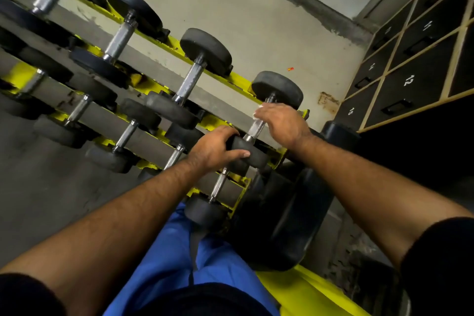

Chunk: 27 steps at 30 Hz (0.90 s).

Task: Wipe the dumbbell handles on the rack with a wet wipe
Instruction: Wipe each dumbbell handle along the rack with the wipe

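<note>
A yellow rack (pixel 238 79) holds rows of black dumbbells with chrome handles. The rightmost dumbbell (pixel 278 87) of the top row has its near head under my left hand (pixel 218 149), which grips that black head. My right hand (pixel 279 120) is curled over the upper part of this dumbbell's handle (pixel 255 128). A white wet wipe (pixel 257 110) peeks out at my right fingertips, most of it hidden under the hand. The neighbouring dumbbell (pixel 205 51) stands to the left.
Lower rack rows carry several smaller dumbbells (pixel 205 210). Large black weights (pixel 289 215) stand on the floor at the rack's right end. Numbered black lockers (pixel 407 79) fill the right side. A concrete wall is behind the rack. My blue trousers (pixel 177 251) are at the bottom.
</note>
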Available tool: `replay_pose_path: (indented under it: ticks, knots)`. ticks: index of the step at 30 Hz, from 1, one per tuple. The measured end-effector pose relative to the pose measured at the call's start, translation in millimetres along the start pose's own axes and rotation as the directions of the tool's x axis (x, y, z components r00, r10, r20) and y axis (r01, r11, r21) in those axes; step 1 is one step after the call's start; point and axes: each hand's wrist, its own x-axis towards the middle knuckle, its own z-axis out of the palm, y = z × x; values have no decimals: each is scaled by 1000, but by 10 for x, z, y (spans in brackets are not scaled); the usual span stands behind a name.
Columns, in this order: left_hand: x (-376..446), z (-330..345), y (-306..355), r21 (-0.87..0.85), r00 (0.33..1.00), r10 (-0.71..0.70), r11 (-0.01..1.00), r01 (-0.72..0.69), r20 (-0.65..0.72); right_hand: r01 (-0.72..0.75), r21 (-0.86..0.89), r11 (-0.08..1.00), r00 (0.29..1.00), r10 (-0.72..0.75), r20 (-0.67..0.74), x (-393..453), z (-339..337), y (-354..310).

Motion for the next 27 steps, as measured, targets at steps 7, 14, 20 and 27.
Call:
replay_pose_path:
  ticks: [7,14,20,27]
  knots:
    - [-374,-253,313,47,981,-158,985,165,-114,-432,519,738,870,493,23,-222,-327,-546]
    - [-1186,-1031,48,-140,882,-345,938,316,-322,-409,813,415,869,449,207,-39,-464,-1246]
    - [-1996,-1834,-565,-273,693,-466,885,378,-550,-340,829,444,916,358,184,516,-583,-2266]
    - [-3241,-2806,-1721,-401,485,-582,809,430,-653,-131,760,636,991,75,108,1607,-505,-4079]
